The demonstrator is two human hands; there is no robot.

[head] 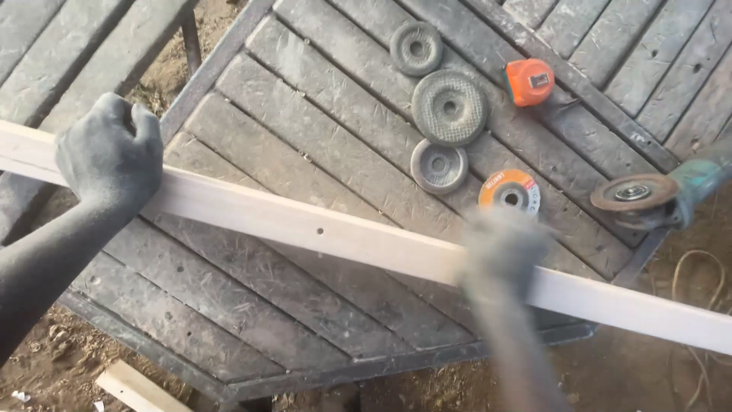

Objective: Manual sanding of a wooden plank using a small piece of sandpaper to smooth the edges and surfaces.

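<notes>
Across the surface (305, 122) from its left edge to past the right edge lies a long pale bar (343, 233), which our left hand (110, 152) grips in a closed fist, while our right hand (503, 244) sits blurred over it, grip unclear, near grinding discs (450, 107).

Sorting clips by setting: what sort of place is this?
Probably an outdoor metalworking spot: a slatted workbench standing on bare dirt, an angle grinder with spare grinding discs, and a long pale bar across the bench.
</notes>
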